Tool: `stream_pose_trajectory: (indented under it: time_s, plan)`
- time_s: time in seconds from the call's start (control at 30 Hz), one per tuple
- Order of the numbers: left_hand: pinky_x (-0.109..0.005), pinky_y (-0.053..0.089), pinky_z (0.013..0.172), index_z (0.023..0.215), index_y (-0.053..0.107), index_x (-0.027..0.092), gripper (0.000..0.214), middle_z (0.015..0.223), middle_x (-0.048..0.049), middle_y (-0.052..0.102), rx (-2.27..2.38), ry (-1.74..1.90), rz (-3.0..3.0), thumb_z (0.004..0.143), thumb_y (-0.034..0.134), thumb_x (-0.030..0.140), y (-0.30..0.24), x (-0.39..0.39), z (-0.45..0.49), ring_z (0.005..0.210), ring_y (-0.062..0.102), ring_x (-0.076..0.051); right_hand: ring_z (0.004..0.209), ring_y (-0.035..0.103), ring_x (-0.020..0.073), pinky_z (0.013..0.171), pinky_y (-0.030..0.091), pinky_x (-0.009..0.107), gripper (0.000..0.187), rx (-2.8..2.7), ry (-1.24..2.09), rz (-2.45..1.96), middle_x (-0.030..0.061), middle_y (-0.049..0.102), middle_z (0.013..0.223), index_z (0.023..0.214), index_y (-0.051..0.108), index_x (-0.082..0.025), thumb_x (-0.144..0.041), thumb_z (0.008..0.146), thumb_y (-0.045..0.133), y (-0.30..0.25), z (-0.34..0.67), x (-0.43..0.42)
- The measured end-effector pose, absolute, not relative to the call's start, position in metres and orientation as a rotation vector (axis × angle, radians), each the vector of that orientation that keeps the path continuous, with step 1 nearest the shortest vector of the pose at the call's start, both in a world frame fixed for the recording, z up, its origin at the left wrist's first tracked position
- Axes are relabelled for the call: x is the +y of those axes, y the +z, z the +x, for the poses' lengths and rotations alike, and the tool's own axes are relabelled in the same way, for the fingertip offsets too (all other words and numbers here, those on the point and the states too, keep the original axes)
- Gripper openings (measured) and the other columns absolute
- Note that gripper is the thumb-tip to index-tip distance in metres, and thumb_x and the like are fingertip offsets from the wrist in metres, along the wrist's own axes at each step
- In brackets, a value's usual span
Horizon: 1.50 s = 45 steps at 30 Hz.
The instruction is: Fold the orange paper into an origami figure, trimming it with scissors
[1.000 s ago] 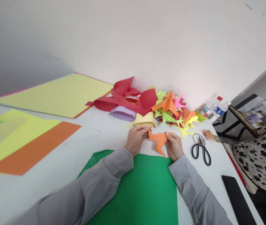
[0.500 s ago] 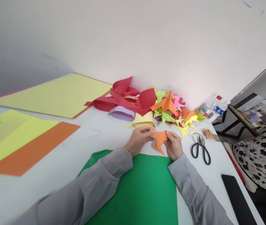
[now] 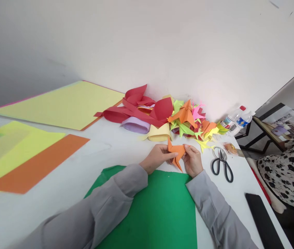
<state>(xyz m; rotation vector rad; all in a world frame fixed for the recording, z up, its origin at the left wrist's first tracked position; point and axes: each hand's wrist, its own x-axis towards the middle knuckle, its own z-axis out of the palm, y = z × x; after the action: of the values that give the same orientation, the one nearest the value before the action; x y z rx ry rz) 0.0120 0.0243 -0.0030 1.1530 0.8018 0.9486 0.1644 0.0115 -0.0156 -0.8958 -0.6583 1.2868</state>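
An orange folded paper figure point(image 3: 178, 150) is held up between both hands, just beyond the far edge of a green sheet point(image 3: 162, 207). My left hand point(image 3: 155, 158) pinches it from the left, with the thumb laid across its front. One pointed tip sticks up above that hand and other points hang below. My right hand point(image 3: 192, 160) grips its right end between thumb and fingers. Behind the hands lies a pile of folded paper figures point(image 3: 184, 116) in orange, green, pink and yellow. The left fingertips are partly hidden behind the paper.
Black-handled scissors point(image 3: 222, 165) lie right of my hands, near two bottles point(image 3: 236, 122). Red paper bands point(image 3: 133, 109) and a cream paper crown point(image 3: 159, 133) sit at the back. Coloured sheets point(image 3: 38, 162) spread at left. A black flat object point(image 3: 262, 218) lies along the right edge; a person in patterned clothing point(image 3: 289, 173) is beyond.
My left hand has shifted its grip lower on the orange figure, its thumb now further across the front. More of the upper tip shows. The right hand keeps nearly the same place.
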Motion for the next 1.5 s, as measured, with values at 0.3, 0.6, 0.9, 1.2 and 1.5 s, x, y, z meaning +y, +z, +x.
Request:
stream_pose_trajectory:
  time_s: [0.3, 0.6, 0.9, 1.2, 1.5]
  plan:
    - [-0.025, 0.044, 0.047, 0.063, 0.066, 0.01, 0.023, 0.049, -0.002, 0.061, 0.819, 0.941, 1.202, 0.059, 0.074, 0.031, -0.008, 0.026, 0.012, 0.043, 0.052, -0.011, 0.051, 0.045, 0.0071, 0.052, 0.043, 0.022, 0.017, -0.707, 1.265, -0.909, -0.0029, 0.055, 0.054, 0.062, 0.066, -0.015, -0.028, 0.062, 0.078, -0.015, 0.164, 0.011]
    - [-0.023, 0.043, 0.045, 0.06, 0.066, 0.011, 0.026, 0.048, -0.0012, 0.061, 0.84, 1.081, 1.093, 0.057, 0.076, 0.034, -0.007, 0.027, 0.013, 0.041, 0.05, -0.009, 0.053, 0.05, 0.0099, 0.053, 0.042, 0.024, 0.023, -1.137, 1.224, -1.013, -0.0001, 0.063, 0.062, 0.073, 0.069, -0.016, -0.032, 0.06, 0.079, -0.015, 0.159, 0.006]
    - [-0.023, 0.044, 0.048, 0.062, 0.068, 0.01, 0.026, 0.052, -0.0029, 0.063, 0.827, 1.075, 1.043, 0.055, 0.078, 0.033, -0.012, 0.029, 0.013, 0.046, 0.052, -0.01, 0.06, 0.056, 0.0142, 0.058, 0.045, 0.028, 0.027, -1.277, 1.179, -1.045, 0.0025, 0.067, 0.07, 0.08, 0.07, -0.017, -0.034, 0.061, 0.077, -0.013, 0.157, 0.004]
    - [-0.023, 0.043, 0.053, 0.062, 0.069, 0.011, 0.023, 0.056, -0.0023, 0.065, 0.788, 1.115, 1.071, 0.053, 0.079, 0.03, -0.014, 0.03, 0.013, 0.051, 0.052, -0.01, 0.063, 0.059, 0.0169, 0.058, 0.047, 0.03, 0.032, -1.332, 1.117, -1.08, 0.0038, 0.068, 0.071, 0.085, 0.07, -0.017, -0.04, 0.063, 0.076, -0.019, 0.16, 0.006]
    - [-0.026, 0.047, 0.061, 0.059, 0.068, 0.013, 0.025, 0.058, -0.0012, 0.064, 0.779, 1.151, 1.116, 0.057, 0.077, 0.036, -0.01, 0.026, 0.014, 0.059, 0.055, -0.013, 0.075, 0.064, 0.0192, 0.077, 0.051, 0.036, 0.033, -1.338, 1.201, -0.996, 0.0034, 0.071, 0.081, 0.089, 0.071, -0.02, -0.033, 0.061, 0.078, -0.011, 0.155, 0.002]
